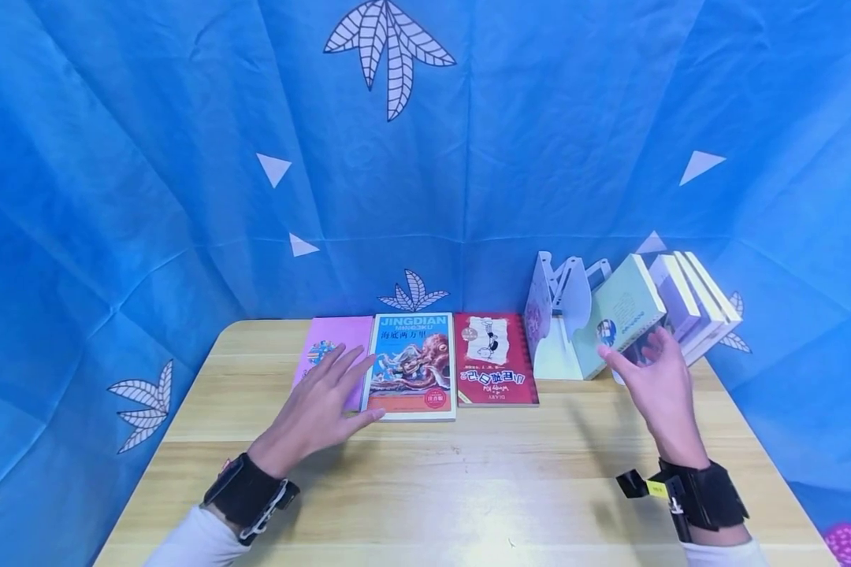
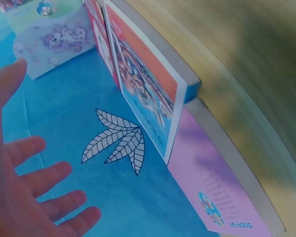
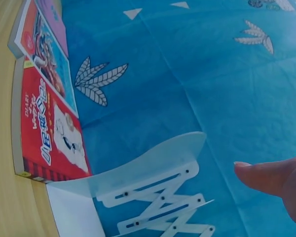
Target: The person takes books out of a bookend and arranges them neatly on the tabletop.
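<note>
My left hand (image 1: 315,405) hovers, fingers spread, over the pink book (image 1: 336,335) and the left edge of the octopus-cover book (image 1: 414,370); in the left wrist view its palm holds nothing. To the right, my right hand (image 1: 659,390) is beside a row of tilted books. Its thumb overlaps the lower part of the green book (image 1: 620,307) in the head view, with its fingers near the purple book (image 1: 674,291). The right wrist view shows only the extended thumb (image 3: 266,177), with blue cloth behind it. A white folding bookend rack (image 1: 556,346) stands left of the green book.
A red comic diary (image 1: 492,358) lies between the octopus-cover book and the rack. Several pale-edged books (image 1: 712,311) lean at the far right. Blue leaf-patterned cloth (image 1: 468,157) hangs behind the wooden table (image 1: 461,488).
</note>
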A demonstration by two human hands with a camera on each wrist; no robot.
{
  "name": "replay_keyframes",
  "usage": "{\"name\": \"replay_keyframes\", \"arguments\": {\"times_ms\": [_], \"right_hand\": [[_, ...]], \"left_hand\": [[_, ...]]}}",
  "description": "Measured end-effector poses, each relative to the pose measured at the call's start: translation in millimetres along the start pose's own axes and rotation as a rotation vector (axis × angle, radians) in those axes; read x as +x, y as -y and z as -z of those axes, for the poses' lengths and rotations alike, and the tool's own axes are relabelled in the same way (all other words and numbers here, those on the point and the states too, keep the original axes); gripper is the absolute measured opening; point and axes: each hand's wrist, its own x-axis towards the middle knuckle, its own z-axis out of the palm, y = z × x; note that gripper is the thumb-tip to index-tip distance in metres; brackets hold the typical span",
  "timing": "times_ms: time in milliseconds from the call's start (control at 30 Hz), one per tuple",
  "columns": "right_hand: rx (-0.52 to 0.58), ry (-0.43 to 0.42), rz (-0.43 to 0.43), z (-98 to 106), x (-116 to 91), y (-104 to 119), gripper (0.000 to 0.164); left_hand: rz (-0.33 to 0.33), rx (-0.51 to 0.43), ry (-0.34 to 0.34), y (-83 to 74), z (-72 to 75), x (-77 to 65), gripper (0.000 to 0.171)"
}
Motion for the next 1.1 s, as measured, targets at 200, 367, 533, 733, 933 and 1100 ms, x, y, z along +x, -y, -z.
{"name": "replay_keyframes", "arguments": {"times_ms": [200, 367, 533, 733, 933, 1100], "right_hand": [[0.001, -0.033, -0.011, -5.0, 13.4, -3.7, 0.108], [-0.022, -0.051, -0.012, -7.7, 23.8, -7.5, 0.096], [-0.035, -0.060, -0.030, -9.7, 33.6, -11.3, 0.091], [-0.007, -0.060, -0.037, -12.1, 41.2, -14.2, 0.083], [-0.008, -0.080, -0.062, -14.6, 47.7, -16.3, 0.077], [-0.006, -0.095, -0.098, -18.5, 51.8, -16.2, 0.074]], "left_hand": [[-0.010, 0.015, -0.002, -3.7, 2.1, -5.2, 0.088], [-0.031, 0.014, 0.003, -10.2, 7.4, -11.5, 0.086], [-0.078, 0.025, -0.019, -20.5, 12.3, -17.5, 0.086], [-0.114, 0.019, -0.023, -34.8, 15.8, -23.7, 0.087], [-0.131, 0.027, -0.020, -44.7, 17.0, -28.1, 0.086], [-0.152, 0.017, -0.039, -50.5, 15.7, -31.7, 0.085]]}}
